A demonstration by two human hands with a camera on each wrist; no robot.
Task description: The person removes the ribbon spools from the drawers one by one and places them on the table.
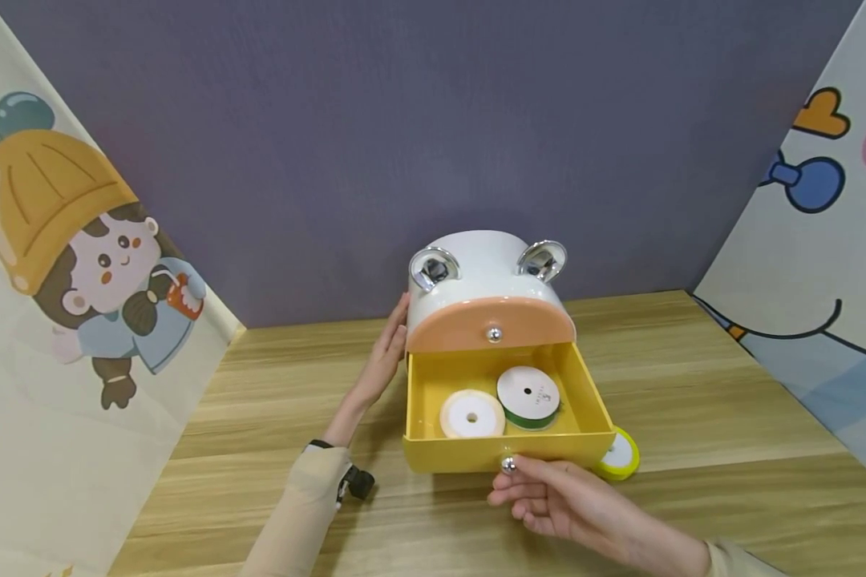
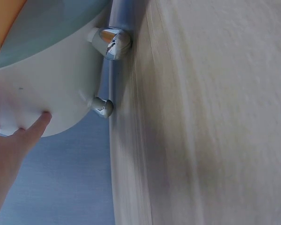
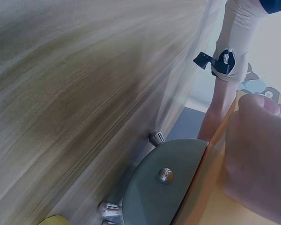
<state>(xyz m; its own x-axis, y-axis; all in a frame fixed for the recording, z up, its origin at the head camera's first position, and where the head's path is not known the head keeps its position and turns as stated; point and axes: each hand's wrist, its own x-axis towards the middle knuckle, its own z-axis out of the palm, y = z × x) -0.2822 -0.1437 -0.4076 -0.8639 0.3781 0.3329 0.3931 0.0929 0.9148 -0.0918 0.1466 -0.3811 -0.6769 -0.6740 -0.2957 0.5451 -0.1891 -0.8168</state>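
A white rounded storage box (image 1: pixel 483 260) with silver ears stands against the back wall, its yellow drawer (image 1: pixel 451 455) pulled out. My right hand (image 1: pixel 566 505) pinches that drawer's silver knob (image 1: pixel 508 465) between thumb and finger. Along the box's left side rests my left hand (image 1: pixel 382 361), fingers extended; the left wrist view shows its fingertips on the white shell. Inside the drawer lie a ribbon spool with a cream edge (image 1: pixel 472 414) and a green ribbon spool (image 1: pixel 528 397) with a white face. The peach upper front (image 1: pixel 469 324) is closed.
A yellow-edged spool (image 1: pixel 622 455) lies on the wooden table (image 1: pixel 693 401), partly hidden by the drawer's right corner. Below the drawer, the right wrist view shows a grey-green front (image 3: pixel 150 187) with its own knob and silver feet (image 3: pixel 109 209). Cartoon-printed panels flank both sides.
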